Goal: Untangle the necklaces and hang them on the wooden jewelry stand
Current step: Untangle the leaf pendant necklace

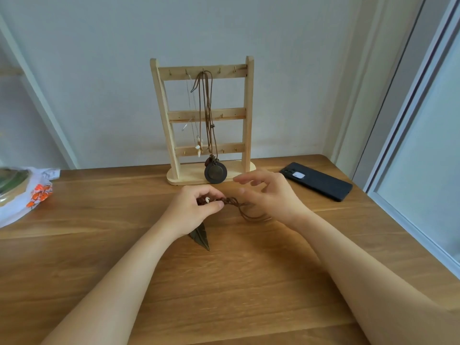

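A wooden jewelry stand stands at the table's back, against the wall. From its top rail hang a brown cord necklace with a round dark pendant and a thin chain necklace with a pale charm. In front of the stand, my left hand pinches the beaded part of a brown cord necklace. Its dark leaf pendant lies on the table under my left wrist. My right hand hovers over the loose cord with fingers spread and slightly blurred; whether it touches the cord I cannot tell.
A black phone lies on the wooden table to the right of the stand. A plastic bag with orange print sits at the left edge. A window frame runs along the right side.
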